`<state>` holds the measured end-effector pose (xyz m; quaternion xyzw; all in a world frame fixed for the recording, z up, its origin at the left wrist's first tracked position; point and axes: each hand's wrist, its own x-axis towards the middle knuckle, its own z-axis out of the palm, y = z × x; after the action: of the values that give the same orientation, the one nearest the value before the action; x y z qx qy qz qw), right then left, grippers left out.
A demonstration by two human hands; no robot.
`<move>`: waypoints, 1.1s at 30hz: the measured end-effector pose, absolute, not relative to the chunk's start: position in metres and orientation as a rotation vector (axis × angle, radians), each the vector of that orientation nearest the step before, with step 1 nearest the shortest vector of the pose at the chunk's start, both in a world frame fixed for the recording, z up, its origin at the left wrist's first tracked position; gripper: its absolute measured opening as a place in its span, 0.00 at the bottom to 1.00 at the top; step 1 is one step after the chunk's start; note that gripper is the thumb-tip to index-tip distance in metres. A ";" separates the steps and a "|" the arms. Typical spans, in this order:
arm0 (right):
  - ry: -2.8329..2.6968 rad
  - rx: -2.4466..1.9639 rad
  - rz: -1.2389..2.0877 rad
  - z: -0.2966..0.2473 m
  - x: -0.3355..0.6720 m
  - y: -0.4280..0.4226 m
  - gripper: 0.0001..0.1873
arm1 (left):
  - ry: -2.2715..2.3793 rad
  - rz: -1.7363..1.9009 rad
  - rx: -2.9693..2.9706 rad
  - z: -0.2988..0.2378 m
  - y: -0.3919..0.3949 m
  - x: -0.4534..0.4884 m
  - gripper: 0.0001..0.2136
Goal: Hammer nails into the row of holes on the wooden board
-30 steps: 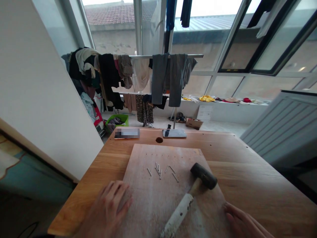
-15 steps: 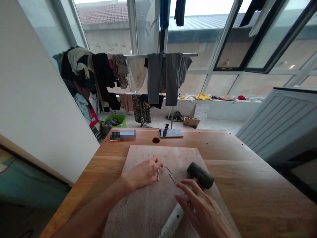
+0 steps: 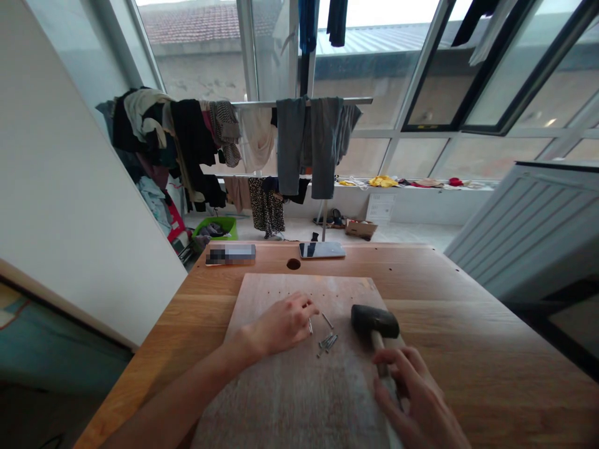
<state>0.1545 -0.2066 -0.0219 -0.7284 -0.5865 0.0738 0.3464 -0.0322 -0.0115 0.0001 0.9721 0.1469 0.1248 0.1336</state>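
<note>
My right hand (image 3: 412, 390) is closed round the pale handle of a mallet with a black head (image 3: 375, 321), at the right edge of a worn wooden board (image 3: 281, 399). My left hand (image 3: 290, 319) hovers low over the board's middle, fingers curled and thumb side toward the nails. A metal nail (image 3: 311, 326) juts from beneath its fingertips, apparently pinched there. Just right of it lies a loose nail (image 3: 327, 320), and a small pile of nails (image 3: 327, 342) sits nearer me. A row of small holes runs along the board's far side.
The board lies on a wooden table (image 3: 468, 349) with a round hole near its far edge. Two phones lie there, one dark-screened (image 3: 322, 250), the other partly blurred (image 3: 231, 254). Beyond stand a clothes rack (image 3: 355, 101) with laundry and a green basket (image 3: 229, 228).
My right hand has closed on the mallet's handle and shifted it rightward, uncovering the pile of nails. My left hand has moved slightly right, the nail at its fingertips moving along.
</note>
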 end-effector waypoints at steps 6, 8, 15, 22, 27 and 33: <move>-1.561 -2.068 0.009 -0.019 0.179 -0.212 0.10 | 0.048 0.216 3.162 0.002 -0.013 0.000 0.06; -1.613 -2.125 -0.031 -0.020 0.188 -0.214 0.14 | 0.002 0.177 3.265 0.003 -0.017 0.007 0.05; -1.575 -2.156 0.000 -0.027 0.197 -0.218 0.24 | -0.034 0.233 3.308 0.005 -0.021 0.016 0.05; -1.404 -2.183 0.215 -0.049 0.205 -0.213 0.28 | 0.544 0.678 2.253 -0.016 0.016 0.060 0.07; -1.302 -2.183 0.351 -0.044 0.203 -0.211 0.31 | 0.621 0.748 1.815 -0.032 0.022 0.093 0.04; -1.183 -2.178 0.510 -0.033 0.203 -0.208 0.32 | 0.592 0.779 1.967 -0.041 0.010 0.096 0.04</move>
<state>0.2031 -0.2081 -0.0331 -0.8209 -0.4459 0.1922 0.3006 0.0961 0.0099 -0.0408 0.7972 0.2399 0.3160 0.4551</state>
